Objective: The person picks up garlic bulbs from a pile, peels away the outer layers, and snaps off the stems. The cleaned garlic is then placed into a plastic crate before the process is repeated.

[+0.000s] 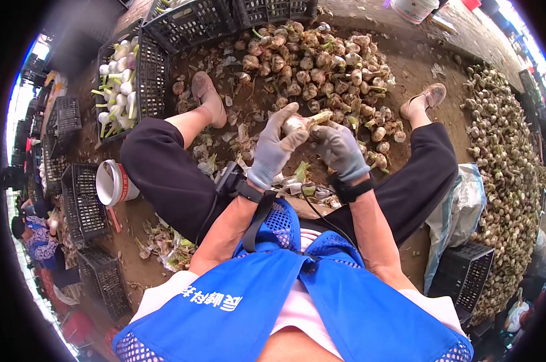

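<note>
Gloved in grey, my left hand [277, 140] is closed around the bulb of a garlic head [295, 125], whose stem points to the right. My right hand [339, 146], gloved too, has its fingers bent at the stem end, against the stem. Both hands are above the ground between my legs. Just beyond them lies a heap of unpeeled garlic [321, 60]. Loose skins and leaves [303, 175] are scattered beneath my hands.
A black crate of white garlic [141, 78] stands at the upper left, a white bucket [126, 183] beside my left knee. Empty crates [86, 202] line the left. A large garlic pile [505, 181], a sack [464, 208] and a crate [466, 274] are at right. A co-worker [41, 238] sits far left.
</note>
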Action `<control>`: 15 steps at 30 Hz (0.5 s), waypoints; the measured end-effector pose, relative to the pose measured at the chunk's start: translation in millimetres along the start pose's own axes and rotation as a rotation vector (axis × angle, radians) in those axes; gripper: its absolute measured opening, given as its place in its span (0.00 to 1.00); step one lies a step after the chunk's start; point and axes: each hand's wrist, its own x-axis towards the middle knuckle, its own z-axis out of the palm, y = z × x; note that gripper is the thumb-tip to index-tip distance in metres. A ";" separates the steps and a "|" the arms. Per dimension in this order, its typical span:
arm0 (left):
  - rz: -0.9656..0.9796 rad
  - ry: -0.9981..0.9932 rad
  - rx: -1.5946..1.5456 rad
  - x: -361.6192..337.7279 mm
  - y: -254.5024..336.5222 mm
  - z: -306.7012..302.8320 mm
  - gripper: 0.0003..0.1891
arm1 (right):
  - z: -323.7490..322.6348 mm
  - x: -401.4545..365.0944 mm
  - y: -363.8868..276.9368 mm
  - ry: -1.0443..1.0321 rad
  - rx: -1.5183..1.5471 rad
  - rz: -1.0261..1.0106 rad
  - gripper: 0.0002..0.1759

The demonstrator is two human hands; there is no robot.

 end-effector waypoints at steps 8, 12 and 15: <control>-0.789 0.275 -0.845 -8.5 -43.5 -19.7 0.21 | -9.6 44.8 101.5 0.259 -0.403 -0.048 0.12; -0.886 0.318 -0.880 -1.1 -28.7 -23.8 0.24 | 0.5 48.7 86.5 0.213 -0.528 -0.180 0.14; -0.793 0.313 -0.748 4.6 -7.7 -14.1 0.26 | 1.8 19.9 28.9 -0.077 0.256 0.283 0.16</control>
